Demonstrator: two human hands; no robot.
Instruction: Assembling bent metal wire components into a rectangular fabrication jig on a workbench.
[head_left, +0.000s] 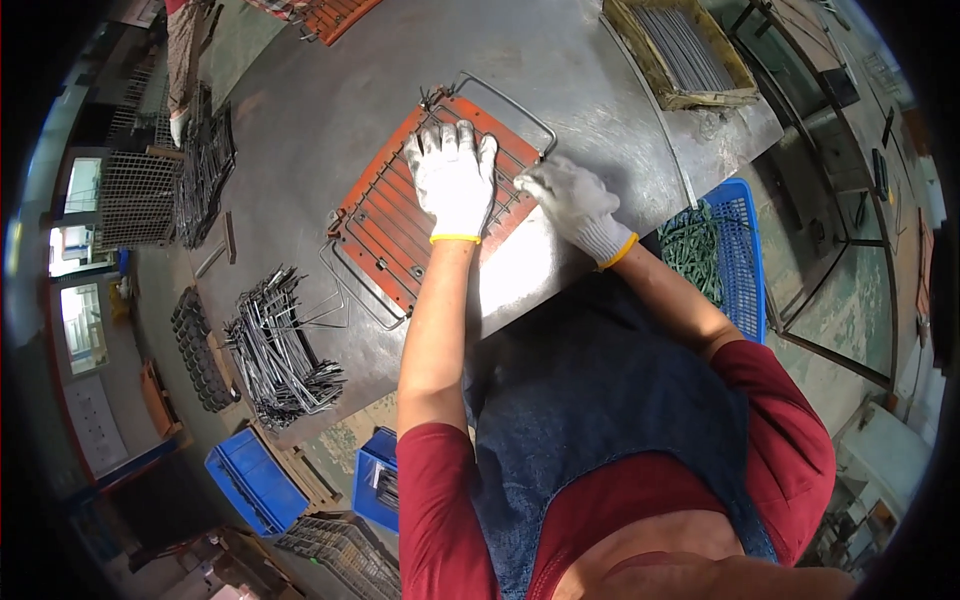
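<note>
- Head view: your left hand (453, 178), in a white glove, lies flat with fingers spread on the wire rack (440, 205), pressing it down and gripping nothing.
- The rack sits on an orange board (385, 235) near the middle of the grey metal table (330, 90), with its wire frame jutting past the board at 1 o'clock and 7 o'clock.
- Your right hand (575, 205), also gloved, is at 3 o'clock from the left, fingers curled at the rack's edge; whether it pinches a wire I cannot tell.
- A heap of bent wire pieces (280, 350) lies at 8 o'clock from the board, well apart.
- A blue crate (742, 250) holding green parts stands at 4 o'clock, beside the table.
- A wooden box of straight rods (680, 50) rests at 1 o'clock.
</note>
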